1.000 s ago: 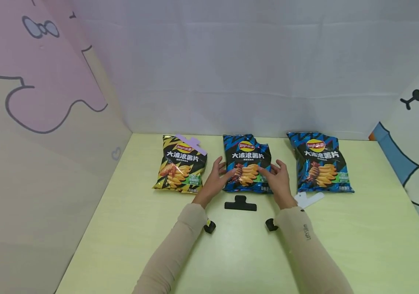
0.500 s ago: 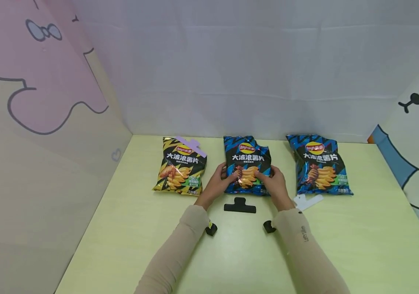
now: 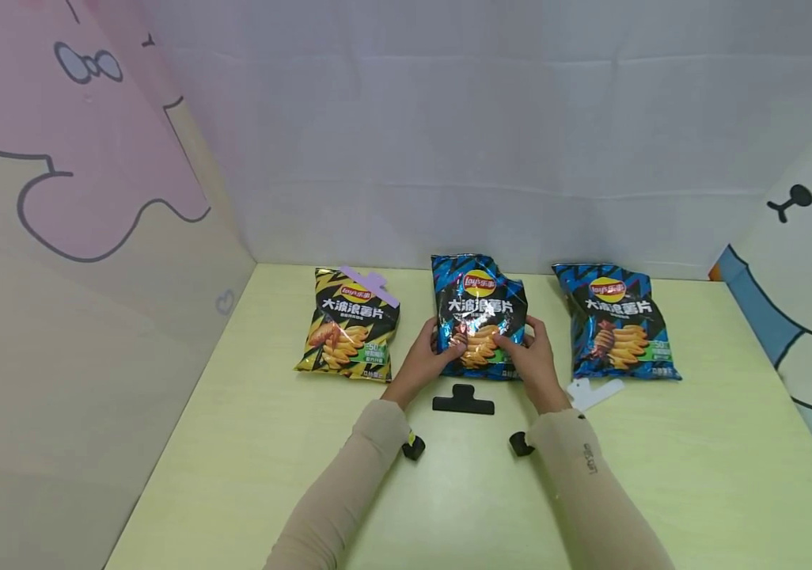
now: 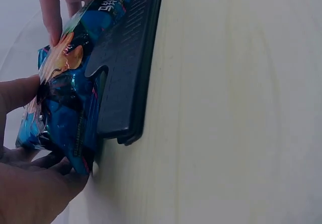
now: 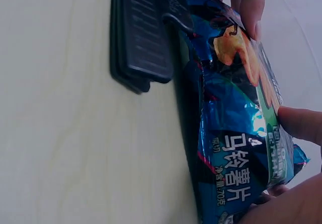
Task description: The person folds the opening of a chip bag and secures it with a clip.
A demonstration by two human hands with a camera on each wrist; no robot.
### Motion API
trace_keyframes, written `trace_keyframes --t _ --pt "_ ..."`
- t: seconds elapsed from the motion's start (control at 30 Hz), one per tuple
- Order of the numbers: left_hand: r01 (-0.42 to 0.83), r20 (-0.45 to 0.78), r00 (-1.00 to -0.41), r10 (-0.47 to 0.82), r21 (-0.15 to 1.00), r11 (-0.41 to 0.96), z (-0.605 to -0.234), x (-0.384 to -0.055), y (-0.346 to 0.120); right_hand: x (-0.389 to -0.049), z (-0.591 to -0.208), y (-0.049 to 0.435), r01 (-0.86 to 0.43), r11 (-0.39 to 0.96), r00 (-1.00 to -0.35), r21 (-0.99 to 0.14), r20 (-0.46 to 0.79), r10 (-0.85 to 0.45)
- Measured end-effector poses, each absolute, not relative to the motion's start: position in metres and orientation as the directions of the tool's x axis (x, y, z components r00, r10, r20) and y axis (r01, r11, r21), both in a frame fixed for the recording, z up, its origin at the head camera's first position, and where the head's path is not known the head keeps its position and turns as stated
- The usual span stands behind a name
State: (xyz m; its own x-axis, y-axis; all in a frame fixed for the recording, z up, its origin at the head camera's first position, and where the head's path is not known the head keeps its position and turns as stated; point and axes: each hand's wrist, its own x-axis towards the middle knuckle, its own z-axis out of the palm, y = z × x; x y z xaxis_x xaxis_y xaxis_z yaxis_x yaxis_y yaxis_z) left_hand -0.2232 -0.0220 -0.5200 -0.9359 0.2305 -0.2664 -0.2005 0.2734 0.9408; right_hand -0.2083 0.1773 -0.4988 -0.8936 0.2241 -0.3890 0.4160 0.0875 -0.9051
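Both hands grip the middle blue-and-black chip bag (image 3: pixel 480 309) by its sides, thumbs on the front and the other fingers round the edges. My left hand (image 3: pixel 423 360) has the bag's left side; my right hand (image 3: pixel 536 360) has its right side. The top right corner of this bag looks cut away. Just in front of the bag lies a black bag clip (image 3: pixel 463 400), also large in the left wrist view as the black clip (image 4: pixel 126 68). In the right wrist view the bag's lower edge (image 5: pixel 231 168) stands close beside the clip.
A yellow chip bag (image 3: pixel 349 332) with a purple clip (image 3: pixel 372 286) across its top corner lies to the left. Another blue chip bag (image 3: pixel 616 324) lies to the right, a white clip (image 3: pixel 593 393) in front of it. A pale curtain (image 3: pixel 406 142) closes the table's back.
Both hands have closed in on the middle bag's sides and now grip it. Its top has tilted up a little, towards the curtain. The other bags and the clips stay in place.
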Motion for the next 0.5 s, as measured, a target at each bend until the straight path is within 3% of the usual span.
trace_keyframes --t 0.5 --pt "-0.157 -0.215 -0.946 0.241 0.959 0.235 -0.5132 -0.2197 -0.023 -0.2052 -0.4953 0.1721 0.371 0.028 -0.906 -0.928 -0.355 0.232"
